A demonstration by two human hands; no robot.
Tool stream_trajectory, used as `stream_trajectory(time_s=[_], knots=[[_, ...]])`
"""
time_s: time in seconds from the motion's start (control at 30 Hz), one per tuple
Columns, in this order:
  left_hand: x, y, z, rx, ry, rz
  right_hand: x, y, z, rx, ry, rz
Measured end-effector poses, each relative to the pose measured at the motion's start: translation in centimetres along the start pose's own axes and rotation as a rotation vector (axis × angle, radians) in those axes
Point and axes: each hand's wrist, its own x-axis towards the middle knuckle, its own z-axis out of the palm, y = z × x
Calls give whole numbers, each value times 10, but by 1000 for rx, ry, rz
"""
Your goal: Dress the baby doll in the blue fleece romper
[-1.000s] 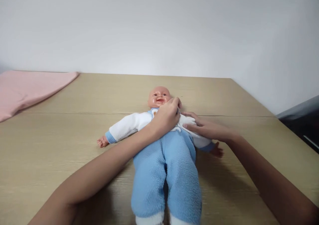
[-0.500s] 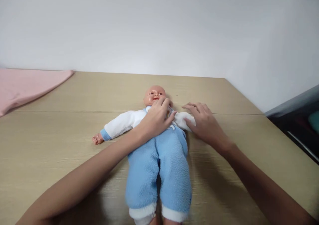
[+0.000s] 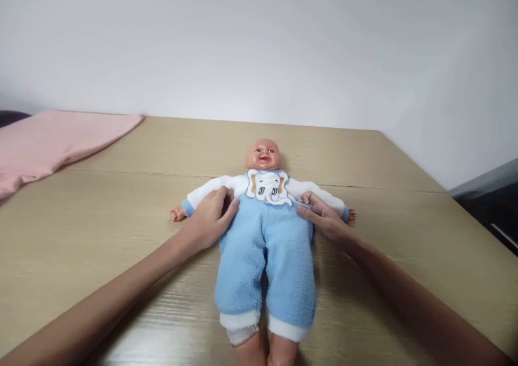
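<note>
A baby doll (image 3: pixel 265 231) lies on its back on the wooden table (image 3: pixel 121 220), head away from me. It wears a blue fleece romper with white sleeves and an elephant patch on the chest. My left hand (image 3: pixel 210 220) grips the doll's side under its arm, fingers curled on the fabric. On the other side, my right hand (image 3: pixel 324 219) holds the torso just below the white sleeve, fingers pressed to the cloth.
A pink cloth (image 3: pixel 48 142) lies spread on the far left of the table. A white wall stands behind the table. A dark object (image 3: pixel 493 204) sits beyond the table's right edge.
Both hands left the doll's chest and collar and moved down to its sides. The elephant patch is now uncovered. Both doll arms lie stretched out.
</note>
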Motion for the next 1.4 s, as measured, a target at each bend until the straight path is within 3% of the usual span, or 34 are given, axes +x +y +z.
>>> stream_trajectory(time_s=[0.1,0.17,0.37,0.67,0.8,0.97,1.03,1.13,1.27,1.4], knots=[[0,-2,-2,-24,-24,-7,1,5,6,131,39,18],[1,-3,-4,-57,-29,-11,-2,8,9,102,76,-34],[6,-9,-7,-65,-89,-7,-11,15,15,-392,240,-317],[3,-7,3,-23,2,-58,-14,22,11,-634,321,-396],[1,-13,7,184,39,23,-9,21,-11,-963,407,-483],[1,-9,-3,308,193,208,-18,24,-59,-1227,414,-616],[4,2,-8,253,222,290,-24,28,-80,-1201,339,-604],[13,27,-8,126,190,388,-31,35,-104,-1022,270,-462],[37,59,8,45,77,496,-30,39,-121,-836,250,-296],[60,72,28,88,-31,595,-30,40,-126,-717,266,-252]])
